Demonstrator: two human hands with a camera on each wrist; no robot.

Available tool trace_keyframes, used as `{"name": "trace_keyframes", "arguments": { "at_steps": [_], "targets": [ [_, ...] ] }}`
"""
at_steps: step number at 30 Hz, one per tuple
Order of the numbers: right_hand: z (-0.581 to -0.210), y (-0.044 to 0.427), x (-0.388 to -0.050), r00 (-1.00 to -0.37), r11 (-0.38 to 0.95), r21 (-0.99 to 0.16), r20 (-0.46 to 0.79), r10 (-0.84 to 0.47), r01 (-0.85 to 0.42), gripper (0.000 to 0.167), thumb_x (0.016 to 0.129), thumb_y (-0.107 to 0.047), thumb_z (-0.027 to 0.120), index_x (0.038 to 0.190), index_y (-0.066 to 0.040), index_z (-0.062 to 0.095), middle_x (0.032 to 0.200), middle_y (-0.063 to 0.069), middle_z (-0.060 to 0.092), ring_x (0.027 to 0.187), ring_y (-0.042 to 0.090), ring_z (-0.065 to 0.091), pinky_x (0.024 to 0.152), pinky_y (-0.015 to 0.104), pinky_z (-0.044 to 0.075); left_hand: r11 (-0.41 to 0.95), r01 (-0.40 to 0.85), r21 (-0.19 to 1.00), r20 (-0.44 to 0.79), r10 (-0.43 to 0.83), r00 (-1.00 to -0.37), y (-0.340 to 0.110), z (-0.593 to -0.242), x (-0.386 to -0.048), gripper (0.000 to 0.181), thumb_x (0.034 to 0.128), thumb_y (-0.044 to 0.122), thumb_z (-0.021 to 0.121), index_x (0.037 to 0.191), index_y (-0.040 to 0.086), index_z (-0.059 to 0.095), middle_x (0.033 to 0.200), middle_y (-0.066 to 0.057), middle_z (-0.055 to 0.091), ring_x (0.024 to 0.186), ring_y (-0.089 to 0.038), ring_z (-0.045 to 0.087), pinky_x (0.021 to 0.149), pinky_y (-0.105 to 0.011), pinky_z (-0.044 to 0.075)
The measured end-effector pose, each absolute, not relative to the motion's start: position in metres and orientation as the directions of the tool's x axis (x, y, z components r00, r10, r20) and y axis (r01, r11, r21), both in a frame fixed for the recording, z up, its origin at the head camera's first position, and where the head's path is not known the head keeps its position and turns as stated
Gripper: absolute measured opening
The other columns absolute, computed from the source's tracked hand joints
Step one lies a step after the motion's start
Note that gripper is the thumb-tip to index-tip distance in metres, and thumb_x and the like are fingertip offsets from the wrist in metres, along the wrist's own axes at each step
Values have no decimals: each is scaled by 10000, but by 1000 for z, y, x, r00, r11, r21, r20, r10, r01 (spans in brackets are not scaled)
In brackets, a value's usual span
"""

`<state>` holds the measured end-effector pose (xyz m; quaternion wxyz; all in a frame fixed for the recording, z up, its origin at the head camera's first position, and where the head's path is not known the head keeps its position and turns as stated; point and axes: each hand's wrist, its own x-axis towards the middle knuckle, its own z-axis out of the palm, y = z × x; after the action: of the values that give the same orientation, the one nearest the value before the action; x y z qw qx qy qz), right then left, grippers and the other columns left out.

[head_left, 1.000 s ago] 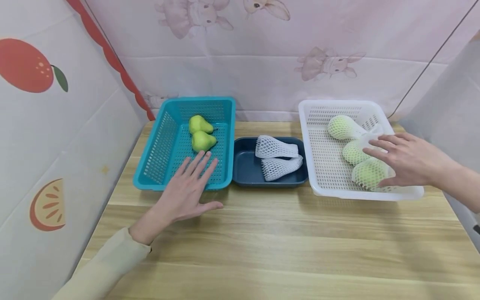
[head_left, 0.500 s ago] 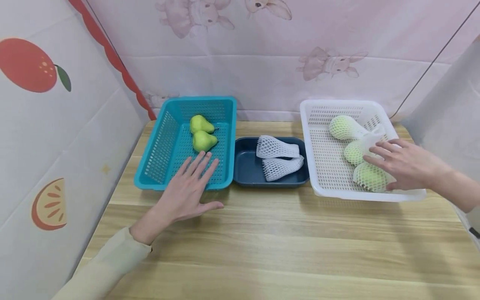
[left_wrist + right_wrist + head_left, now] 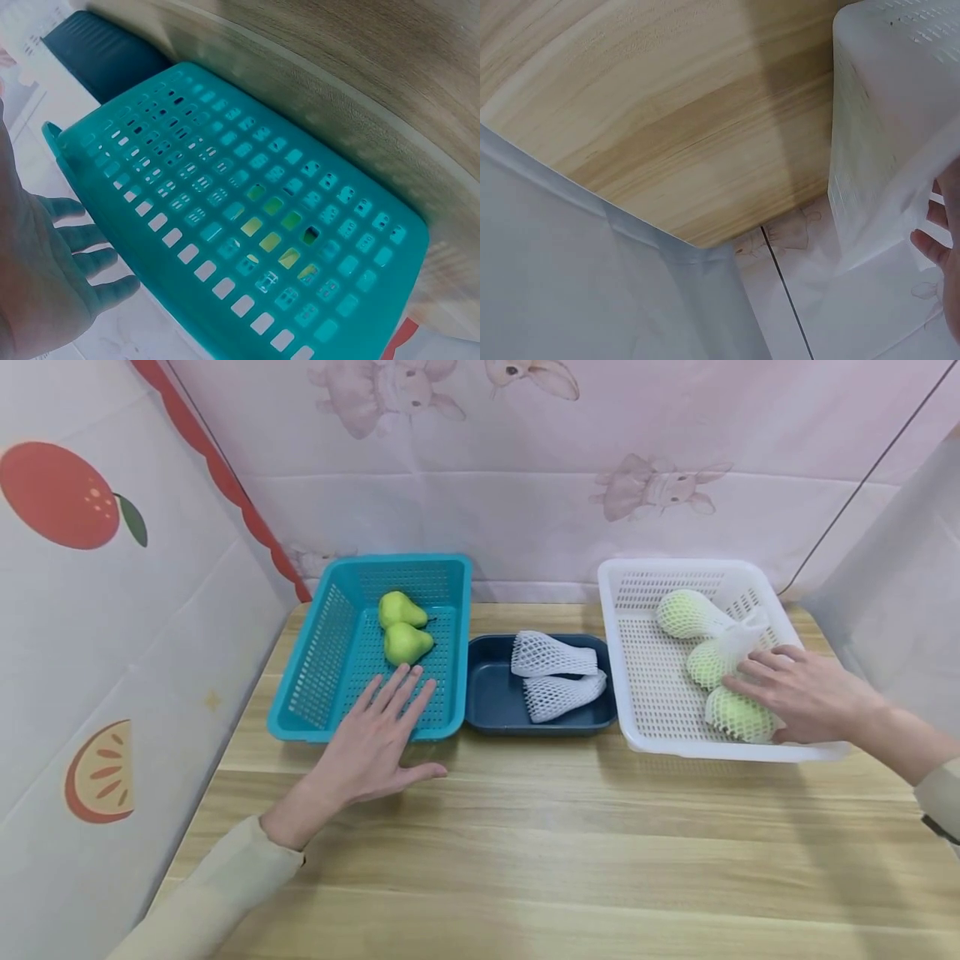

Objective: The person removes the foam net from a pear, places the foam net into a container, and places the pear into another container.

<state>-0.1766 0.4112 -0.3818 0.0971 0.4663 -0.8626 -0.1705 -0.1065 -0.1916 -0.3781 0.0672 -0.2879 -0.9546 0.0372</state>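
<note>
My left hand (image 3: 369, 739) is spread flat, palm down, over the front rim of the teal basket (image 3: 296, 693), with its fingertips close to the nearer of two bare green pears (image 3: 406, 643). In the left wrist view the left hand (image 3: 49, 277) holds nothing. My right hand (image 3: 813, 693) is over the front right of the white basket (image 3: 626, 677), fingers bent and apart at the nearest pear in a white foam net (image 3: 738, 717). The hand hides part of that pear; whether it touches is unclear. Two more netted pears (image 3: 686, 614) lie behind it.
Between the baskets stands a dark blue tray (image 3: 491, 693) with two white foam net sleeves (image 3: 551, 656) in it. All three containers stand on a wooden table (image 3: 540, 843). Printed cloth (image 3: 525, 527) hangs behind, and a white sheet (image 3: 172, 635) hangs at the left.
My right hand has lowered slightly towards the nearest netted pear, its fingers drawing a little more bent. The left hand, pears, sleeves and containers have stayed in place.
</note>
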Motion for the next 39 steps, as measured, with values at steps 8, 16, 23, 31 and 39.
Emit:
{"name": "trace_keyframes", "arguments": {
  "at_steps": [8,16,23,31,39],
  "targets": [
    [-389,411,-179,-524,499,383,44,-851,-778,1051,425,-568,986,1297,-61,690,1156,190,663,1105,403,627,930,574,545,832,543,-110,119,553,-824,-192,-379,-105,1145,847,821,620,1666,89,299,1728,-184,321,1640,-374,249,1325,-600,254],
    [-394,412,-181,-496,478,395,62,-866,-785,1032,448,-614,961,1290,-86,681,1107,159,653,1046,367,621,926,559,540,833,543,-110,108,553,-826,-192,-379,-106,1139,857,826,600,1671,93,285,1744,-175,287,1646,-367,233,1326,-601,252],
    [-393,411,-179,-520,494,388,43,-853,-778,993,461,-546,980,1295,-98,683,1151,176,671,1085,383,636,958,566,531,829,546,-120,110,558,-823,-192,-379,-106,1144,859,843,574,1674,96,279,1741,-177,294,1645,-367,236,1329,-591,252],
    [-384,404,-175,-554,538,354,63,-830,-765,960,502,-515,972,1310,-93,671,1204,206,663,1112,419,631,959,599,514,828,545,-130,105,558,-823,-193,-377,-106,1145,865,859,546,1675,96,276,1738,-179,299,1645,-366,236,1330,-591,251],
    [-367,400,-177,-556,558,365,120,-822,-746,1001,470,-528,958,1316,-79,665,1225,235,663,1123,445,637,983,625,515,833,540,-121,103,551,-828,-192,-376,-106,1135,857,824,602,1665,86,301,1736,-187,299,1644,-372,235,1325,-601,256]
  ]
}}
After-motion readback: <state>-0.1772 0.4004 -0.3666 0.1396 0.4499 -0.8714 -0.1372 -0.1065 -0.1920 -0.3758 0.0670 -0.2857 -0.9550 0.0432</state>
